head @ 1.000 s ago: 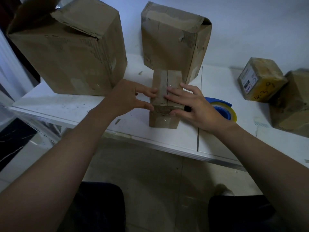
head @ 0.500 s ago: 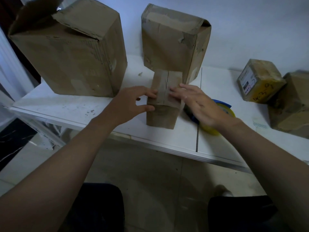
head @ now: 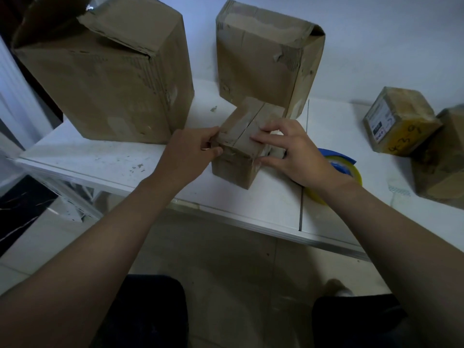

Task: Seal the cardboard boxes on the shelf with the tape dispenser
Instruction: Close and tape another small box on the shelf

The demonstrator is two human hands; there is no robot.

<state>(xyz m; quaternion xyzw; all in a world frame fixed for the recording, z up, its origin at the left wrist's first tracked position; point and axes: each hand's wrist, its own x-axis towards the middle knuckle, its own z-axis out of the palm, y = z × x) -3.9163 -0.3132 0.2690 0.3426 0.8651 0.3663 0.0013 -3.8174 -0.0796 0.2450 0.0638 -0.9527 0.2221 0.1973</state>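
Hands clasped on the small box (head: 232, 172), which is set near the front edge of the smooth white shelf (head: 113, 162).
The near left corner is gripped by the left hand (head: 185, 156); the creased cardboard top flaps are pinned by the right hand (head: 301, 159), thumb against the right side. The round blue-and-yellow tape dispenser (head: 349, 169) is laid flat just right of the box, partly hidden by the right wrist.
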